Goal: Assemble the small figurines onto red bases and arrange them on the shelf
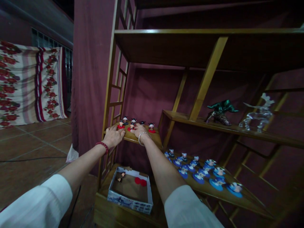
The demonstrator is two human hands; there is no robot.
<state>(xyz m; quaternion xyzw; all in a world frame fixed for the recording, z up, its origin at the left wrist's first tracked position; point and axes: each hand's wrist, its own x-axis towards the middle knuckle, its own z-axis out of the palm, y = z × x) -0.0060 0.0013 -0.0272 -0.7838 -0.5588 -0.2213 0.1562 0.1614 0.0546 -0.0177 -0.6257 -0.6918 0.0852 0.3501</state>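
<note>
On a small wooden shelf (133,136) stand several black-haired figurines, some on round red bases. My right hand (140,130), with a silver bangle, has its fingertips against a front figurine (131,126) on a red base. Its fingers partly hide another figurine (142,123) behind. My left hand (113,136), wearing a red bead bracelet, rests at the shelf's left front edge with fingers stretched out, just below another figurine (121,123). To the right of my right hand is a separate figurine (151,127). Two more are in the back row.
Below sits an open cardboard box (129,204) with two small figures (121,176) and red discs (140,181). Blue-based figurines (199,175) fill a lower shelf at right. Above them stand a green statuette (223,112) and a clear deer-like ornament (258,112). A wooden upright (110,79) borders the left.
</note>
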